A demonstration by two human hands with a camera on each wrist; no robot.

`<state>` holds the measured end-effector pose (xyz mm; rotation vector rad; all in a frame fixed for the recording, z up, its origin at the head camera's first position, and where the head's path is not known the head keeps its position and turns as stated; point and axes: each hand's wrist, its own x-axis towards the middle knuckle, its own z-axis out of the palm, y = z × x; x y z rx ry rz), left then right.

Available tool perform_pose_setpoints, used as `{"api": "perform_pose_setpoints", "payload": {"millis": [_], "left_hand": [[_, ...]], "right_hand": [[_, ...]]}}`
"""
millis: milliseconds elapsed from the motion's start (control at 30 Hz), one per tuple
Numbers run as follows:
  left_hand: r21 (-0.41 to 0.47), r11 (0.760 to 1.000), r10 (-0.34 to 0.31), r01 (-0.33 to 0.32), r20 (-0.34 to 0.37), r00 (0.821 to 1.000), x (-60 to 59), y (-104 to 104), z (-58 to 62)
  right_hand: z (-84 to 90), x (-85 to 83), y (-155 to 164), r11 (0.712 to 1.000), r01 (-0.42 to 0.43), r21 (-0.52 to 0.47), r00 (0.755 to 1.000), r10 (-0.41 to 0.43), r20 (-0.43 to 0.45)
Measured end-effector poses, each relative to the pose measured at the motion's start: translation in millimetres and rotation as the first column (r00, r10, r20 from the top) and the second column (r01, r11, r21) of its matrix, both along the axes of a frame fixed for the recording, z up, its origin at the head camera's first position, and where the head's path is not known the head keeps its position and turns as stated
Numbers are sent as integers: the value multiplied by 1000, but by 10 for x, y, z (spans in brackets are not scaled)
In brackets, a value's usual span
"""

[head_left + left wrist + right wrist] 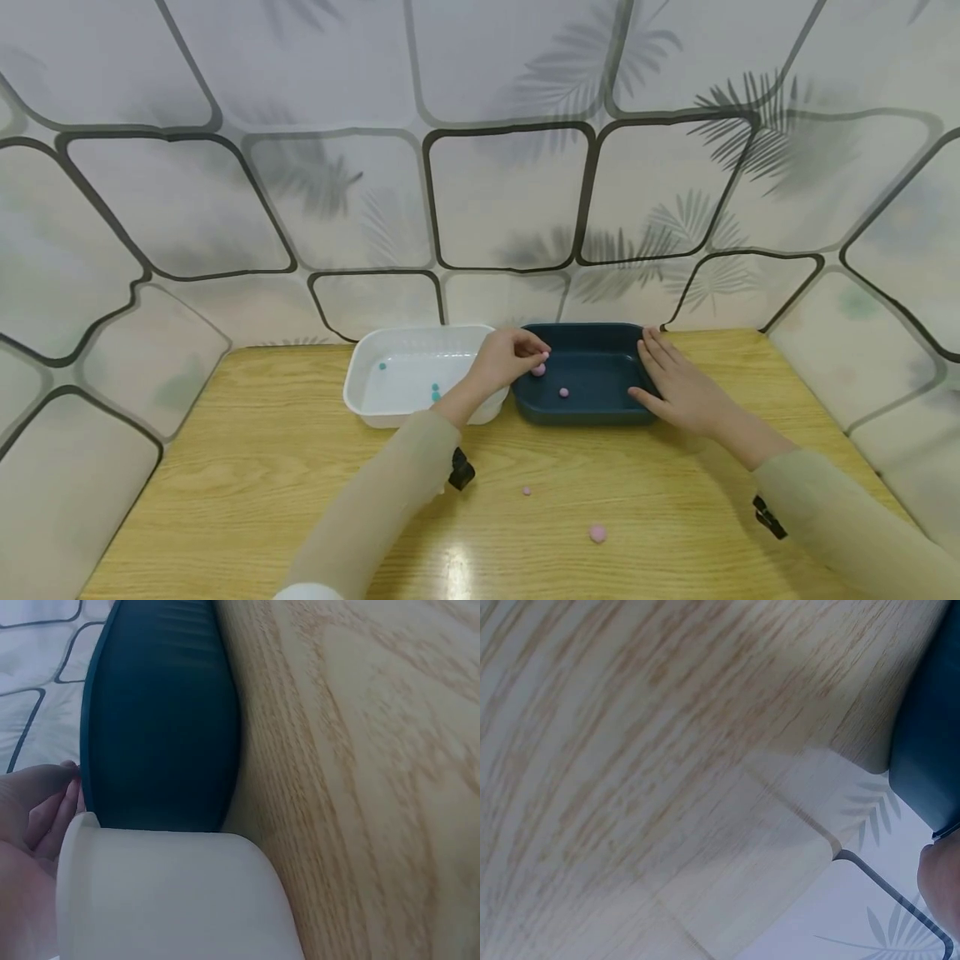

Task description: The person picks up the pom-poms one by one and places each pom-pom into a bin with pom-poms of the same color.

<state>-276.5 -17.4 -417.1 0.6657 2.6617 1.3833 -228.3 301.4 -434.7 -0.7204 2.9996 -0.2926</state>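
My left hand (531, 358) reaches across the white tray (360, 392) and pinches a small pink ball (538, 369) just over the left rim of the dark blue tray (592, 414). Another pink ball (563, 392) lies inside the blue tray. My right hand (663, 372) rests with straight fingers on the blue tray's right rim and holds nothing. Two teal balls (435, 390) lie in the white tray. In the left wrist view the blue tray (157, 720) stands behind the white tray's corner (165, 892). The right wrist view shows the blue tray's edge (934, 742).
Two more pink balls lie loose on the wooden table (225, 467), a small one (527, 492) and a larger one (597, 533) nearer me. A patterned fabric wall (480, 167) encloses the table at the back and on both sides.
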Motion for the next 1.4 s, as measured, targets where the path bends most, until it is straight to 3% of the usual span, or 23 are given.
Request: {"api": "perform_pose_setpoints", "payload": {"millis": [367, 1067, 1400], "left_hand": [[-91, 996, -18, 13, -46, 999, 6, 44, 13], [-31, 1000, -1, 0, -38, 999, 5, 1, -30], [4, 999, -40, 40, -38, 998, 129, -60, -25]], "right_hand": [[-10, -27, 17, 1000, 8, 4, 1000, -8, 3], [-68, -61, 52, 1000, -10, -11, 1000, 9, -27], [-77, -68, 50, 1000, -9, -1, 1000, 9, -23]]}}
